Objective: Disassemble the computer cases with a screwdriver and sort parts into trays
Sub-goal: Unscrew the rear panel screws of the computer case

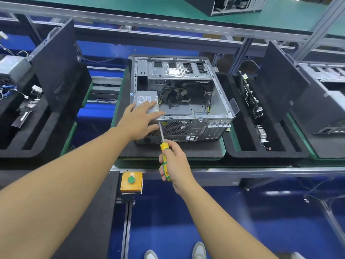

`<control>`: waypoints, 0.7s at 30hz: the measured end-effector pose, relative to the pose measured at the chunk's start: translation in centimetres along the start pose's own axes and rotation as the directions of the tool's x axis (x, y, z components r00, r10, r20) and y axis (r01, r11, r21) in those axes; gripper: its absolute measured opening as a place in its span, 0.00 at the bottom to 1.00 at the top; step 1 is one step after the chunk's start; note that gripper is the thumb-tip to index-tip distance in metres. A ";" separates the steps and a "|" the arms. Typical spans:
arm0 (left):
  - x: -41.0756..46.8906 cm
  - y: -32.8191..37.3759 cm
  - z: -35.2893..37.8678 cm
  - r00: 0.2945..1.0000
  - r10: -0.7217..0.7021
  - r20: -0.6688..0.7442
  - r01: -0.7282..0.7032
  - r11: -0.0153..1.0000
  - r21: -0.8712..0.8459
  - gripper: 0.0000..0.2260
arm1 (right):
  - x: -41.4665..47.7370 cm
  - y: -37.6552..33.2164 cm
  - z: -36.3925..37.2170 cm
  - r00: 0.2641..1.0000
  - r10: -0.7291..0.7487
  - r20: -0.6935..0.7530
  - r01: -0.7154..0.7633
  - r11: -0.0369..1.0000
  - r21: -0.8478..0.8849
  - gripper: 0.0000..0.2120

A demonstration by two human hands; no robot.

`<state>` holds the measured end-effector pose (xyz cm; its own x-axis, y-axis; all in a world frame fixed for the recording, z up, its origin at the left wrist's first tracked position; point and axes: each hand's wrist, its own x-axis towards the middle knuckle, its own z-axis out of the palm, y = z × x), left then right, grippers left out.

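Computer case (196, 128) between trays (261, 153): left hand (141, 118) spread on power supply (144, 98), right hand (175, 163) grips screwdriver (164, 146).

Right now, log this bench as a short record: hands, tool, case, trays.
left hand: flat on the power supply, fingers straight
right hand: grips the screwdriver by its yellow-green handle
screwdriver tip: at the computer case top rear edge, near the fan grille
case state: side open, resting on a black foam pad
right tray: holds a circuit board
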<state>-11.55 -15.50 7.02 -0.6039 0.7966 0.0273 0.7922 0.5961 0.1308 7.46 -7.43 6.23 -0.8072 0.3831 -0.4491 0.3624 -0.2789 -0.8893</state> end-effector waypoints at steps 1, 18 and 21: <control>0.0 0.0 0.0 1.000 -0.004 -0.004 0.004 1.000 -0.004 0.22 | 0.0 0.0 0.0 1.000 -0.002 0.000 0.002 1.000 -0.001 0.14; -0.1 0.2 0.0 0.999 -0.022 -0.023 0.022 1.000 -0.021 0.21 | 0.2 0.3 0.1 0.999 -0.029 -0.046 0.027 0.999 -0.035 0.15; -0.1 0.2 0.0 0.999 -0.025 -0.022 0.025 0.999 -0.023 0.20 | 0.1 0.2 0.6 0.998 -0.021 -0.057 0.020 1.000 -0.023 0.14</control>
<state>-11.37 -15.44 7.06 -0.6254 0.7790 0.0453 0.7748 0.6131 0.1544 7.18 -7.95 6.07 -0.7869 0.4383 -0.4344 0.3567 -0.2513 -0.8998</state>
